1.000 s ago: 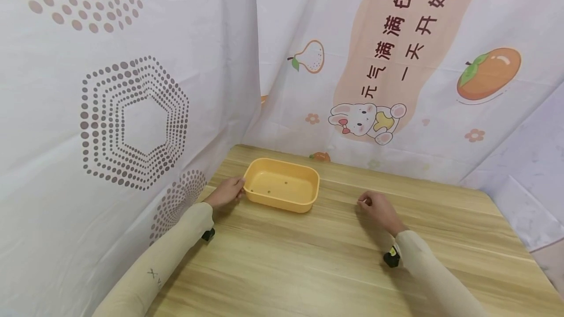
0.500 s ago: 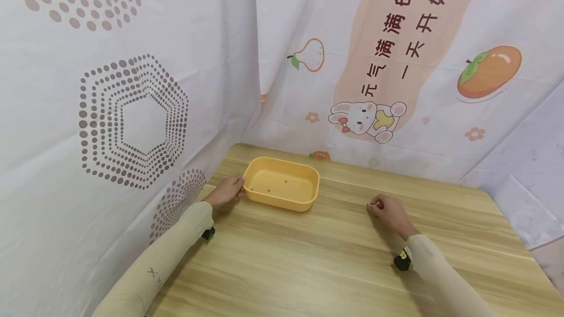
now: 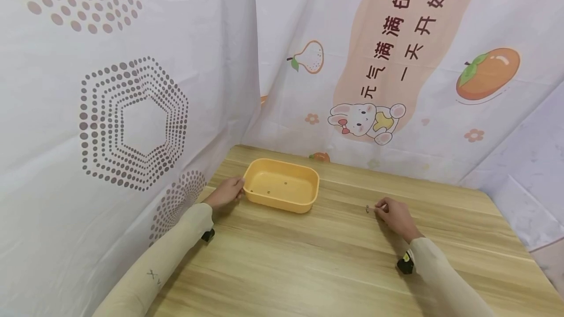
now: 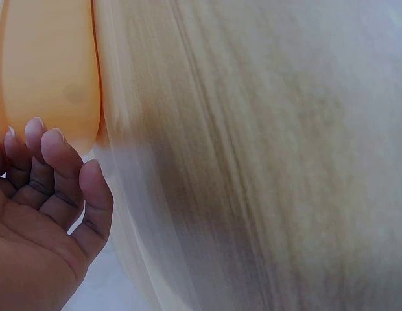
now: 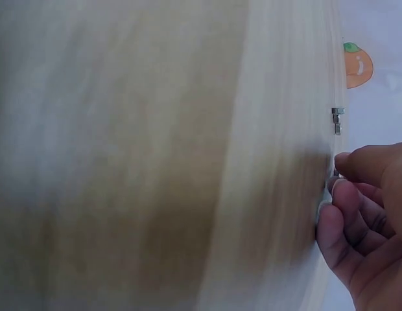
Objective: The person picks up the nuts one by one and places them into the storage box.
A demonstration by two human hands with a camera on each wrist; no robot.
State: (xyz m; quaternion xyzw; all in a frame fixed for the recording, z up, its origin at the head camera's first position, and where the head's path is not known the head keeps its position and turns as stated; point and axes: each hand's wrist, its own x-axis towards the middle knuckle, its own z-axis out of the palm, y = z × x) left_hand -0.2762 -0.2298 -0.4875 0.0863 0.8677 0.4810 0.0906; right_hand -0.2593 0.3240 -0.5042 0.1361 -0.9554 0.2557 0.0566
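Note:
My left hand (image 3: 226, 192) holds the left end of a shallow yellow plastic box (image 3: 282, 205), thumb at the rim. Its other fingers curl loosely beside that end wall in the left wrist view. Across the table, my right hand (image 3: 396, 216) pinches a small metal piece (image 5: 336, 173) between thumb and forefinger, mostly hidden by the fingertips. Just beyond those fingertips, a small silvery bolt-like piece (image 5: 338, 121) with a hexagonal head sits on the table; in the head view this metal piece (image 3: 367, 209) lies left of the hand.
Small dark specks (image 3: 269, 192) show on the box floor. The wood-grain table (image 3: 286, 263) stretches in front of and between both hands. A patterned white cloth (image 3: 145, 126) hangs along the left side, and a printed cloth (image 3: 436, 150) closes off the back.
My right hand has moved right and slightly toward me. A small metal piece now shows apart from its fingertips. The left hand and box stay in place.

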